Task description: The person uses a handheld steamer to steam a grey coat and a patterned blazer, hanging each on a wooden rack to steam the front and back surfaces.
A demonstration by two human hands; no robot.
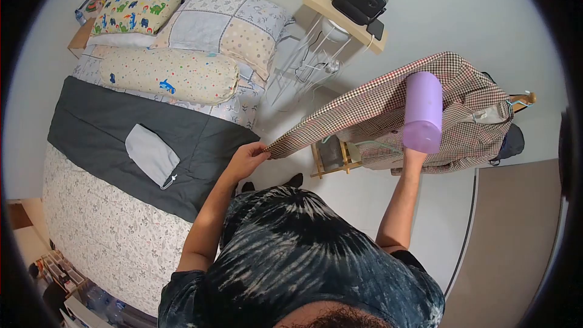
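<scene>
A brown-and-cream checked jacket point(470, 88) hangs at the right, with one sleeve point(346, 102) drawn out taut toward the left. My left hand point(248, 161) is closed on the end of that sleeve, pinching the cuff between thumb and fingers. In front of the jacket is a purple handheld garment steamer point(423, 100) with a translucent lower part. My right hand point(414, 157) holds it from behind, its fingers mostly hidden by the purple body. The steamer overlaps the upper sleeve in this view.
Left of me is a bed with a dark grey cloth point(206, 140) and a light grey drawstring pouch point(152, 155). A wooden rack point(334, 161) stands under the jacket. A small shelf table point(316, 1) bears a black device point(358, 0). A dark cap point(512, 143) hangs at right.
</scene>
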